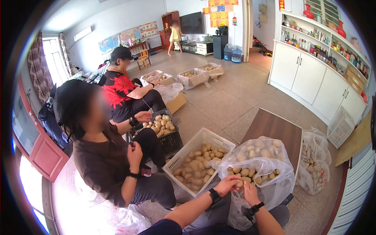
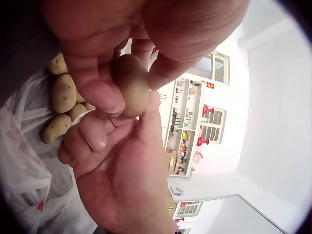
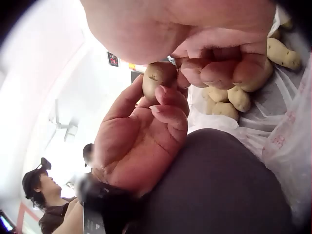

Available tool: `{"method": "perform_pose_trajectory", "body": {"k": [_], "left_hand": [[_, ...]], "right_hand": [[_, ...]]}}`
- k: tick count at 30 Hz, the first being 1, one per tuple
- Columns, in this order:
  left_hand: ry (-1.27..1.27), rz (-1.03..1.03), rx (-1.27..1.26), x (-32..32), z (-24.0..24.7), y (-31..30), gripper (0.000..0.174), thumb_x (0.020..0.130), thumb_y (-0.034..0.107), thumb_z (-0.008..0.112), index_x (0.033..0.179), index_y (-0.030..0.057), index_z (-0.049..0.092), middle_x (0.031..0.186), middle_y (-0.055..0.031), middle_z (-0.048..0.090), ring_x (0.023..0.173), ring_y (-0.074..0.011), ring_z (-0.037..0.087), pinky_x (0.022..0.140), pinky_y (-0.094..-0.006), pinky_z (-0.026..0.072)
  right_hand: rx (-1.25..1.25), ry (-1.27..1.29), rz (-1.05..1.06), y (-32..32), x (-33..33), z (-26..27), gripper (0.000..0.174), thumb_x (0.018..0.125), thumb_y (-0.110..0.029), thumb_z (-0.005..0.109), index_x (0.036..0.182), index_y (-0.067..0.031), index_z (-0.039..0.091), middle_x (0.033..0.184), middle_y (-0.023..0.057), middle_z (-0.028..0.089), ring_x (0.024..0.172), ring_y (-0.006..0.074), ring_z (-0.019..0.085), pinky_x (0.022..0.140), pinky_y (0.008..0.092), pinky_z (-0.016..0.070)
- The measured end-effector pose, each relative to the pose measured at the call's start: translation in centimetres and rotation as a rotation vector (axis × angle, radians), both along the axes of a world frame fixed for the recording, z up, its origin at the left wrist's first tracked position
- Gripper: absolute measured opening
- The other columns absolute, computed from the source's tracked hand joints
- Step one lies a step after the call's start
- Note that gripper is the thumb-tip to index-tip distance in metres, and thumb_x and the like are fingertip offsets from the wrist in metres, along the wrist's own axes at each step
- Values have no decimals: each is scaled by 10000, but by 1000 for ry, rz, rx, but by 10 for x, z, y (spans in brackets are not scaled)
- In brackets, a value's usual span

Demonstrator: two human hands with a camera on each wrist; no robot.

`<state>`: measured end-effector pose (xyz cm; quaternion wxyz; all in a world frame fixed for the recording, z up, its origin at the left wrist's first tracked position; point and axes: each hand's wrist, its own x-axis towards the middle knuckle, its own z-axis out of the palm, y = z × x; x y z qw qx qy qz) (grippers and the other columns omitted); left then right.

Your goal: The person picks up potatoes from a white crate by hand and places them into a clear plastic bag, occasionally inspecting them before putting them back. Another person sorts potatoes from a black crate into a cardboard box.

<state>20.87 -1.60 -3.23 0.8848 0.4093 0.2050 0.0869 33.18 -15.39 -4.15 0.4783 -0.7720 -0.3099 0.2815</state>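
Note:
Both hands meet at one small potato (image 1: 239, 183) (image 2: 131, 87) (image 3: 158, 80), over the near edge of a clear plastic bag (image 1: 274, 188) of potatoes. My left hand (image 1: 228, 185) (image 2: 146, 29) (image 3: 144, 141) pinches it between thumb and fingers. From the other side my right hand (image 1: 250, 193) (image 2: 124, 175) (image 3: 195, 29) holds the same potato with thumb and fingertips, its other fingers curled. Parts of the potato are hidden behind fingers in both wrist views. Several loose potatoes (image 2: 64, 93) (image 3: 239, 99) lie in the bag beside the hands.
Left of the bag stands a white crate (image 1: 168, 169) of potatoes, with a black crate (image 1: 174, 143) beyond. A person in brown (image 1: 102, 156) sits at the left, another in red (image 1: 121, 88) behind. A brown board (image 1: 270, 125) lies beyond the bag; more bagged potatoes (image 1: 313, 168) are right.

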Motion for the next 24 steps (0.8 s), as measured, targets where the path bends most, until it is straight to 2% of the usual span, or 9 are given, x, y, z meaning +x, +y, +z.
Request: {"method": "perform_pose_trajectory", "body": {"k": [2,7,11,13,17,19,20,22,24], "left_hand": [[2,34,-37,-1,0,1,251,978,164,571,1204,57,571,938,-59,641,729,-142,642,638,-266,539],[-53,196,-179,-11,8,5,225,989,145,529,1192,58,573,961,-76,643,718,-174,640,631,-283,539],[-83,311,-181,-23,-1,30,228,986,148,527,1189,57,572,969,-91,642,735,-192,646,639,-298,536],[-10,488,-200,-32,-2,48,240,978,154,537,1192,51,569,958,-86,640,760,-216,647,648,-326,538],[-47,618,-209,-54,-61,88,248,964,142,551,1195,55,566,948,-77,632,795,-245,640,666,-355,542],[478,510,1461,-73,-70,95,265,941,156,581,1179,41,582,945,-98,649,841,-278,640,702,-359,545],[477,509,1460,-77,-82,100,265,941,156,581,1179,41,582,945,-98,649,841,-278,640,702,-359,545],[541,624,1102,-84,-107,108,296,898,239,646,1104,27,626,963,-150,669,898,-322,644,761,-398,535],[651,528,1282,-93,-96,108,314,878,287,662,1049,24,642,974,-167,668,915,-335,639,780,-419,523]], "right_hand": [[-21,-287,-7,-9,4,-2,372,947,-346,545,830,-10,655,667,159,624,682,367,620,661,429,471],[-128,-445,40,-33,15,-24,242,834,-226,673,982,-36,646,903,176,634,911,390,619,761,444,493],[-271,-518,46,-41,8,-14,394,775,-133,705,1149,-78,592,1152,192,539,1086,392,564,872,456,489],[-290,-550,55,-43,7,-13,412,772,-132,705,1163,-89,584,1185,188,520,1079,396,566,878,463,491],[-338,-628,64,-42,5,-11,453,765,-120,697,1198,-105,563,1260,182,486,1080,400,568,887,482,494],[-334,-674,64,-40,5,-12,478,766,-120,693,1221,-108,547,1285,182,474,1080,400,570,885,486,496],[-330,-720,64,-39,6,-12,504,766,-119,689,1244,-110,531,1309,181,462,1080,400,572,882,489,498],[-350,-737,80,-38,6,-10,513,765,-119,687,1250,-107,520,1320,181,455,1078,401,573,878,487,501],[-369,-755,98,-37,8,-10,522,765,-118,684,1257,-104,509,1331,181,447,1077,402,575,874,486,503]]}}
